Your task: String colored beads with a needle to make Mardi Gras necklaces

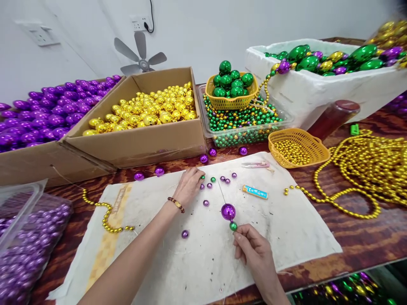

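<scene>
My right hand (252, 250) pinches the lower end of a short bead string, just at its green bead (233, 226). Above that bead, a large shiny purple ball (228, 211) is on the same string, and a thin needle or wire (221, 190) sticks up from it. Reaching to the middle of the white cloth, my left hand (190, 185) has its fingertips closed on a small green bead (202, 177). Beside it lie another green bead (213, 179) and several small purple beads (209, 185). A lone purple bead (185, 234) rests nearer to me.
Behind the cloth (152, 245) stand cardboard boxes of gold ovals (152, 112) and purple ovals (47, 110). A yellow basket (299, 146) holds gold beads. Pink-handled snips (256, 164) and a blue packet (255, 192) lie on the cloth. Gold bead strands (372, 169) pile at right.
</scene>
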Demonstrator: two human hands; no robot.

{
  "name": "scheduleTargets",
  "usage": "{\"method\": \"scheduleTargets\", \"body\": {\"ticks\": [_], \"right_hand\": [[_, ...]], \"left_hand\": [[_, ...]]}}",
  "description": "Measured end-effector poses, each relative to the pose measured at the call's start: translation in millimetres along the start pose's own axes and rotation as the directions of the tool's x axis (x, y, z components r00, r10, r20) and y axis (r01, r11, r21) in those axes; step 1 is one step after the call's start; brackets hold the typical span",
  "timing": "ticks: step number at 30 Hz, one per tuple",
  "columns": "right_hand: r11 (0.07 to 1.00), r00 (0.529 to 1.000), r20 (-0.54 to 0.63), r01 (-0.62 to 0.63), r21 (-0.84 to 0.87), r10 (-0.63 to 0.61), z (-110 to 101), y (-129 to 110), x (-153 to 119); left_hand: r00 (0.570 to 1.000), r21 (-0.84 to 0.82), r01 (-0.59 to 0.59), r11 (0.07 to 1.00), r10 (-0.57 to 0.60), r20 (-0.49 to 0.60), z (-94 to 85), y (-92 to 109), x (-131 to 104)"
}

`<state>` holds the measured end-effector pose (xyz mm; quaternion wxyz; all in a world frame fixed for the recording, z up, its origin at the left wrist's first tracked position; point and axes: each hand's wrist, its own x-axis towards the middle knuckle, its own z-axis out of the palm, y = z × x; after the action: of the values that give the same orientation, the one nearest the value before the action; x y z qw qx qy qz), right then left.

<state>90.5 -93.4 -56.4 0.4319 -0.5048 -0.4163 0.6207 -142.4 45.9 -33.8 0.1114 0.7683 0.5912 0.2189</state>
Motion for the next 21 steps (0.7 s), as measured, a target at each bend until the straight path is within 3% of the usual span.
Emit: {"method": "scheduleTargets", "body": {"ticks": [4,7,10,13,16,21], "right_hand": [[1.0,1.0,0.012,0.011,-0.019,-0.01,-1.7,0.2,-1.2],[0.999,1.0,0.003,0.019,-0.029,-0.019,-1.8,-1.0,-1.8],[0.998,0.999,-0.011,0.035,-0.047,-0.036,-0.7,-2.8,-1.5],[0.997,0.998,-0.01,0.056,-0.056,-0.057,0.5,-3.8,-0.8],[0.996,0.998,-0.007,0.062,-0.067,-0.062,0.8,-3.7,-0.6],[0.996,0.997,-0.016,0.071,-0.06,-0.073,0.9,-2.1,-0.4]], "left_hand": [[0.999,-0.003,0.047,0.999,-0.047,-0.015,-10.3,2.7,-10.6],[0.995,-0.014,0.095,0.995,-0.094,0.021,-31.5,16.2,-47.1],[0.955,-0.085,0.15,0.985,-0.122,0.271,-49.7,36.3,-94.8],[0.902,-0.094,0.2,0.975,-0.145,0.408,-54.3,50.1,-128.1],[0.879,-0.07,0.196,0.978,-0.143,0.454,-48.5,55.1,-140.9],[0.888,0.005,0.134,0.991,-0.122,0.444,-45.2,53.3,-144.2]]}}
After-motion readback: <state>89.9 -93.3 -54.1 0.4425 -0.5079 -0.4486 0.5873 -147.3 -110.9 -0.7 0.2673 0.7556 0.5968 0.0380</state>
